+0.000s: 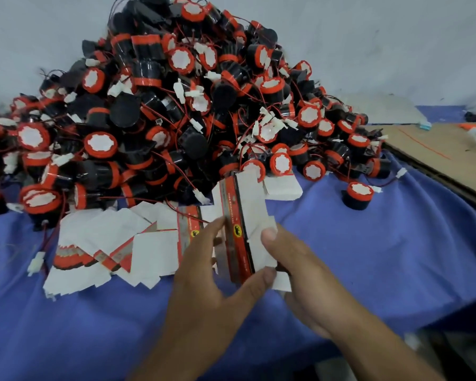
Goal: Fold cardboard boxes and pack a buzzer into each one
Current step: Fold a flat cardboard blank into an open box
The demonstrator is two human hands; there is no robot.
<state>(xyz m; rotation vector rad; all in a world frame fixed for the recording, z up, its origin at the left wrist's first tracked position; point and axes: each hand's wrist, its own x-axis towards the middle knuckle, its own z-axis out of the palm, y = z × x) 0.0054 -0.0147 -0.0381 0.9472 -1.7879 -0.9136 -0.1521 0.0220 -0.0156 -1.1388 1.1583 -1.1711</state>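
While blue desk cloth (382, 257) lay open beside the buzzer pile (176, 111), left hand (201, 276) and right hand (302, 273) held a flattened cardboard box (254, 213), fingers (213, 231) clamped on it.

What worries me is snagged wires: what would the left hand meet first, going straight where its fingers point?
The flat box that the left hand holds; beyond it, probably the buzzer pile, though depth is unclear.

A heap of black-and-red buzzers (176, 105) fills the upper left. Flat white box blanks (107, 248) lie fanned below it. One red-edged box (256, 215) stands tilted at centre.
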